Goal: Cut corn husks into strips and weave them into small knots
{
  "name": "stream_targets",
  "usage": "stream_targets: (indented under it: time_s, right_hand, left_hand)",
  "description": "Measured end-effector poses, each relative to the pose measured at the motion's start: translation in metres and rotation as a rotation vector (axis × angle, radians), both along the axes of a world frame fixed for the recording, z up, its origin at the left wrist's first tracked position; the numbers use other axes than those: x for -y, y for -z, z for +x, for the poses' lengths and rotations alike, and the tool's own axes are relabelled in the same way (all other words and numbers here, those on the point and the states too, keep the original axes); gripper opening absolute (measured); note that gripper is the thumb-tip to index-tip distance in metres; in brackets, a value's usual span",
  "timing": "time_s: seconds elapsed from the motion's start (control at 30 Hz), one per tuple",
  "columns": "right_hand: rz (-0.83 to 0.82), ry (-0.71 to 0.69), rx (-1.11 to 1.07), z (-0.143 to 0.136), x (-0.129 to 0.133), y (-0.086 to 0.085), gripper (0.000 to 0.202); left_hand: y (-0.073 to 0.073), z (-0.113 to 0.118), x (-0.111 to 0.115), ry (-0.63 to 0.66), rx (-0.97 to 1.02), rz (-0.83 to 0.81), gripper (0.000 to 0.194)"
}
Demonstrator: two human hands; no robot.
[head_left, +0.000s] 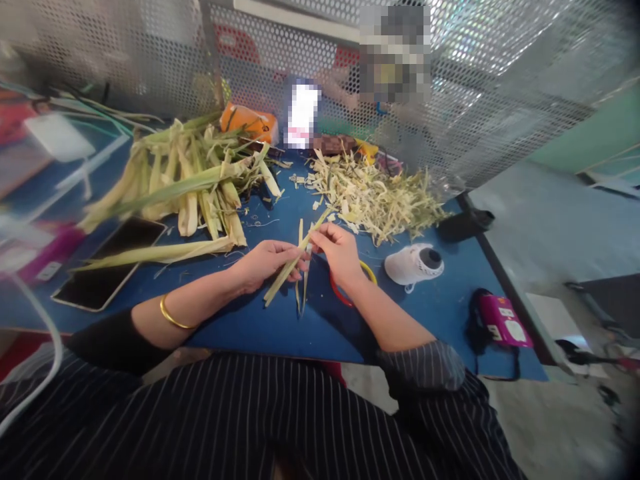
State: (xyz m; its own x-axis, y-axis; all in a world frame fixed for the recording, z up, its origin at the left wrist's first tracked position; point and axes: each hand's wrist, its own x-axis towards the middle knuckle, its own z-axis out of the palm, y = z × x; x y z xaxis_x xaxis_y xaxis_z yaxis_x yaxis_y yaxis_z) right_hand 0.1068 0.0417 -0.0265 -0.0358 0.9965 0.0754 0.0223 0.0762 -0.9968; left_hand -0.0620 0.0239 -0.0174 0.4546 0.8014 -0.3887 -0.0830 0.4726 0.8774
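Note:
My left hand [280, 261] is closed around a pale green plant strip [286, 277], which slants across between both hands. The fingers of my right hand [336, 248] pinch the upper part of the same strip. Thin strips hang or lie just below my fingers; I cannot tell whether they are held. Scissors with red and yellow handles [369, 272] lie partly hidden beneath my right wrist. Left of my hands, long pale stalks [187, 193] are heaped on the table. Beyond my right hand spreads a pile of pale shreds [375, 197].
On the blue table [225, 320], a dark phone or tablet [107, 267] lies under one stalk. A white thread cone [413, 265] rests at right, near a magenta device [504, 320]. An orange packet [249, 123] sits against the perforated metal screen [300, 53]. Another person is behind the screen.

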Motion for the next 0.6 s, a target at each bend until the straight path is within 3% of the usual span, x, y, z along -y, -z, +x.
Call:
stream_targets:
  time_s: [0.13,0.23,0.33,0.43,0.6]
  right_hand:
    - [-0.008,0.034,0.016,0.006,-0.002,0.005,0.015]
    - [0.03,0.03,0.083,0.005,0.002,0.004,0.017]
    - [0.171,-0.141,0.305,0.002,0.012,0.0,0.03]
    - [0.361,-0.298,0.617,-0.002,0.022,-0.002,0.04]
    - [0.594,-0.322,0.848,-0.006,0.025,0.005,0.035]
  left_hand:
    - [-0.003,-0.002,-0.001,0.098,-0.056,-0.026,0.017]
    - [-0.006,-0.007,-0.008,-0.135,0.006,-0.029,0.014]
    - [-0.01,-0.013,-0.014,-0.373,0.082,-0.022,0.012]
    - [-0.012,-0.017,-0.016,-0.434,0.117,-0.02,0.014]
    - [-0.01,-0.015,-0.012,-0.406,0.125,-0.044,0.015]
